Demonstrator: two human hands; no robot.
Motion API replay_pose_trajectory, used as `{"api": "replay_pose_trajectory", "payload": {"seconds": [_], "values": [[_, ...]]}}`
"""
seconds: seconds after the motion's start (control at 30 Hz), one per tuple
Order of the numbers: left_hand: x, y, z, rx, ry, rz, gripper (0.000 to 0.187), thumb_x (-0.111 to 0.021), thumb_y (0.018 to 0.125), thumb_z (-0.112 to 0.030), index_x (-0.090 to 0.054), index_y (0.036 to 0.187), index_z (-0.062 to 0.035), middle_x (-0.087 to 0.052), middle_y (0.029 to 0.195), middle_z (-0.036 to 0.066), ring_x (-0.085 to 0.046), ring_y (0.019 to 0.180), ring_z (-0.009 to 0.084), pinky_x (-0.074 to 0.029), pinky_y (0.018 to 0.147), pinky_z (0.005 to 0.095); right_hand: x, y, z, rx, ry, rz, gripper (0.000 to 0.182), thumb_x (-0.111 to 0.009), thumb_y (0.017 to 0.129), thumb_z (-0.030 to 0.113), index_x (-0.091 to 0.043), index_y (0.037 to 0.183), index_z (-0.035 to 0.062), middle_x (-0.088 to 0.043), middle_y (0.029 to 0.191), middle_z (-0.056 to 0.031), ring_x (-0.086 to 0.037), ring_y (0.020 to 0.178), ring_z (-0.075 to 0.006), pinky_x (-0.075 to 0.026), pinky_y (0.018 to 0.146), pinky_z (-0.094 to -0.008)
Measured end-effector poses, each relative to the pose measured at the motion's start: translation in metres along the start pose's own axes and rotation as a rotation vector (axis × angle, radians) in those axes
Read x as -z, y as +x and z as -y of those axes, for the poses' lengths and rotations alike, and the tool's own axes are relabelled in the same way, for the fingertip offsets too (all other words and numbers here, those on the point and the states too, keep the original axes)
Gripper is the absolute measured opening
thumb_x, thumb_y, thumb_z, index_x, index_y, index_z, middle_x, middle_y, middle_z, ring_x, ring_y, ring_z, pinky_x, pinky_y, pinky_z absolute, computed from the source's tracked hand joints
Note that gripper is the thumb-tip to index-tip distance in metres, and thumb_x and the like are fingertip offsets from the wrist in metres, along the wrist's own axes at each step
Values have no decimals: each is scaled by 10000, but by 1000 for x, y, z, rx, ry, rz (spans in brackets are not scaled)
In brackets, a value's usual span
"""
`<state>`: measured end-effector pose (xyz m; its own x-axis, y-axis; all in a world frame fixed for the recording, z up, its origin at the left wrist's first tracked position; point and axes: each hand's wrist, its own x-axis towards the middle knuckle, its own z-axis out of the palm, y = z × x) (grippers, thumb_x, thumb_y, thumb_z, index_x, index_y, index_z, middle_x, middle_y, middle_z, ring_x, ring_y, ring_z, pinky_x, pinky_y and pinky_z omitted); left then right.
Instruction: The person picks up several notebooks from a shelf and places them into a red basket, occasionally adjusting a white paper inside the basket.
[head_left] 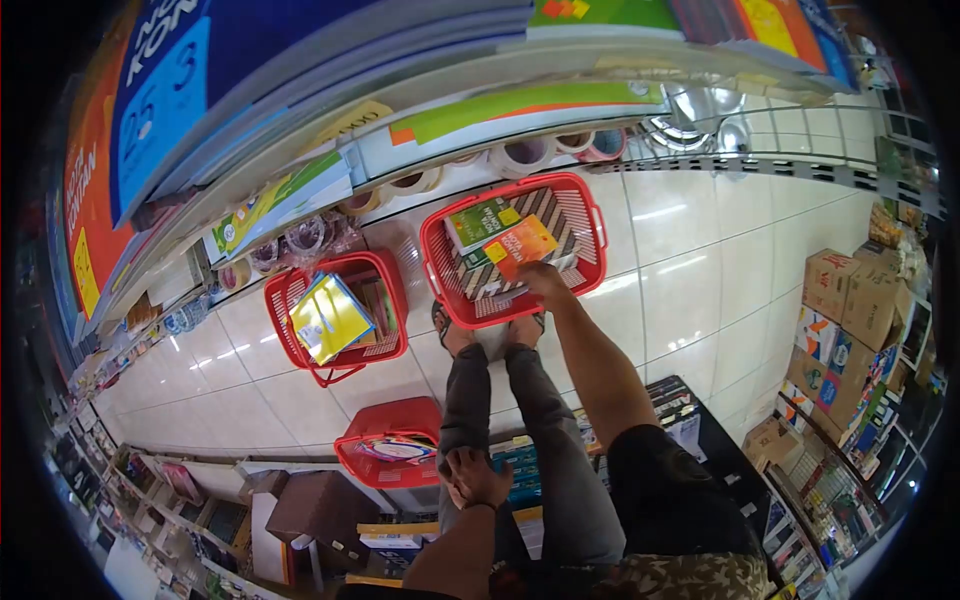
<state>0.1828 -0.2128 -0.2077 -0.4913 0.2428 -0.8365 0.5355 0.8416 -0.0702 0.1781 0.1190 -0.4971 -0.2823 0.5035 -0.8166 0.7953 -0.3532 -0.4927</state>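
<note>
My right hand point(541, 283) reaches into a red basket point(597, 262) on the floor, its fingers at the lower edge of an orange booklet point(521, 245). Beside that booklet lies a green one point(482, 222), both on top of striped items in the basket. Whether the fingers grip the orange booklet is hard to make out. My left hand point(478, 478) rests on my left leg near the knee, fingers spread and holding nothing.
Left of my feet stands a red basket point(398, 341) with yellow-covered books point(332, 318). Another red basket point(372, 462) sits nearer me. A shelf of booklets point(330, 80) spans the top, with tape rolls point(524, 156) below. Cardboard boxes point(853, 300) are stacked at right.
</note>
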Motion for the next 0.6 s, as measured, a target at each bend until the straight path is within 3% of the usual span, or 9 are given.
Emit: {"api": "replay_pose_trajectory", "payload": {"seconds": [0.07, 0.13, 0.17, 0.27, 0.3, 0.33, 0.47, 0.53, 0.6], "values": [[-3, 0, 2, -31, -22, 4, 643, -712, 765, -570, -696, 1200, -96, -508, 1302, 80, -378, 1344, 275, -258, 1150, 545, -42, 40, -27, -116, 278, 62, 347, -767, 748, 178, -718, 1072, 65, -757, 1020, -164, -734, 909, -320, -580, 801, -399], [-9, -2, 9, -47, -1, 1, 646, -715, 762, -568, -696, 1201, -94, -519, 1288, 76, -389, 1331, 275, -261, 1146, 540, -75, 63, -43, -430, 384, -353, 336, -772, 768, 257, -712, 1023, 46, -755, 1038, -166, -743, 921, -288, -593, 784, -406], [-13, -2, 9, -50, -10, -21, 646, -715, 763, -572, -697, 1200, -96, -523, 1280, 78, -391, 1329, 275, -259, 1146, 543, -45, -2, 37, -406, 255, -421, 301, -791, 774, 229, -725, 991, 32, -759, 1030, -168, -745, 919, -274, -600, 779, -409], [-7, 2, 1, -60, -19, -45, 656, -713, 767, -579, -697, 1212, -97, -515, 1286, 93, -384, 1338, 282, -256, 1146, 546, -40, 10, 45, -445, 115, -455, 344, -824, 742, 162, -746, 1038, 7, -769, 1075, -178, -753, 954, -292, -597, 815, -398], [-3, 2, 0, -41, -11, -23, 678, -723, 752, -577, -702, 1222, -90, -513, 1343, 107, -377, 1369, 302, -257, 1157, 557, -25, 7, 51, -499, -248, -425, 419, -866, 695, 102, -756, 1085, -4, -769, 1086, -192, -754, 961, -296, -601, 807, -397], [0, 1, 0, -23, -2, 1, 699, -734, 737, -576, -708, 1232, -82, -512, 1400, 122, -370, 1401, 322, -257, 1168, 568, -22, 3, 44, -492, -248, -436, 419, -866, 695, 102, -756, 1085, -4, -769, 1086, -192, -754, 961, -296, -601, 807, -397], [6, 3, -1, -24, 12, 43, 701, -679, 784, -614, -690, 1255, -95, -475, 1385, 107, -317, 1418, 294, -210, 1190, 570, -3, -27, 3, -141, 185, -576, 378, -827, 744, 67, -746, 1101, -27, -768, 1073, -185, -758, 883, -290, -601, 759, -393], [9, 3, -1, -34, -2, 9, 711, -675, 783, -624, -689, 1264, -101, -482, 1385, 108, -324, 1412, 297, -204, 1197, 579, 19, -57, 3, -36, 425, -242, 305, -775, 775, 51, -739, 1068, -23, -769, 1038, -190, -753, 811, -291, -580, 715, -405], [9, 6, 0, -25, 18, 18, 710, -681, 777, -622, -693, 1255, -97, -490, 1384, 108, -338, 1396, 300, -201, 1203, 585, 31, -83, 3, 170, -34, -307, 199, -761, 815, 160, -722, 901, -15, -749, 859, -192, -744, 787, -317, -570, 705, -414]]}}
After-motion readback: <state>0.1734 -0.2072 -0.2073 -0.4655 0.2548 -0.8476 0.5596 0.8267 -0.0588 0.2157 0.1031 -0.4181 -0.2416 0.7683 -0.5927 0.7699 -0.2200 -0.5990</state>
